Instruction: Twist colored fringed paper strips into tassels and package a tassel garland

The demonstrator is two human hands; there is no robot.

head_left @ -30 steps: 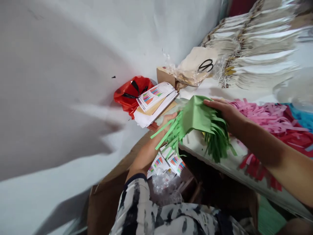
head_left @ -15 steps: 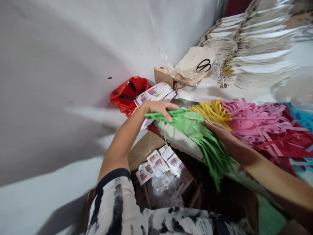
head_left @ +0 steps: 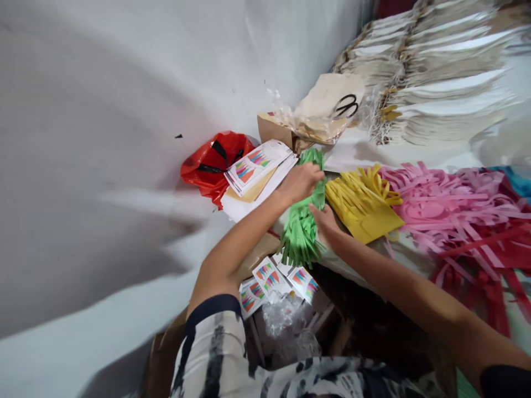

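A bundle of green fringed paper (head_left: 302, 226) lies on the table edge, its strips hanging toward me. My left hand (head_left: 299, 181) is closed on its far part. My right hand (head_left: 324, 224) presses on its right side, fingers curled against the paper. Just right of it lies a yellow fringed paper bundle (head_left: 363, 202), then a heap of pink fringed paper (head_left: 440, 202) and red strips (head_left: 489, 254).
A stack of printed cards (head_left: 257, 166) and a red plastic bag (head_left: 211, 163) sit at the left by the white wall. Scissors (head_left: 345, 105) rest on a plastic-wrapped pile. Stacked cream paper bags (head_left: 440, 77) fill the back right. An open cardboard box (head_left: 277, 298) with more cards is below.
The green bundle has been set down left of the yellow one and gathered narrower. My left hand moved onto its far end and my right hand slid left to its side.
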